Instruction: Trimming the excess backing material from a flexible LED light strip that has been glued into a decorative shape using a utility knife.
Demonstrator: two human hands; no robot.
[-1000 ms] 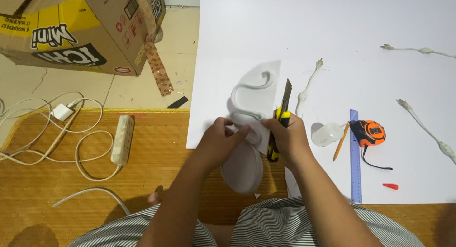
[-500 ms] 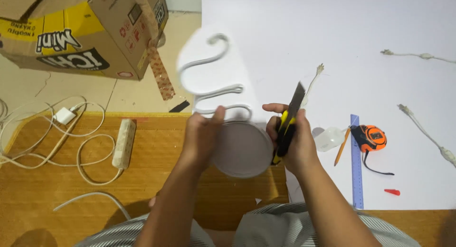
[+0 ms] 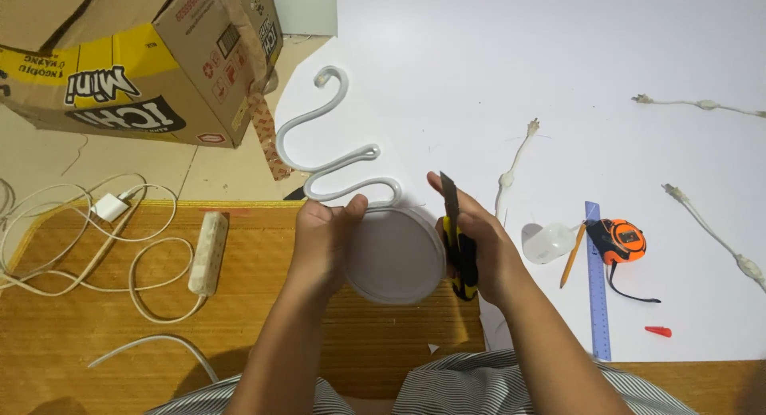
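Left hand (image 3: 323, 239) is now gripping the round white disc (image 3: 395, 255) lifted upright, curvy tube (image 3: 319, 144) exposed; right hand (image 3: 479, 251) is clamping the utility knife (image 3: 456, 239).

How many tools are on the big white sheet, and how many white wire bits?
Measuring tape: 1
Blue ruler: 1
Pencil: 1
White wire pieces: 3
Total: 6
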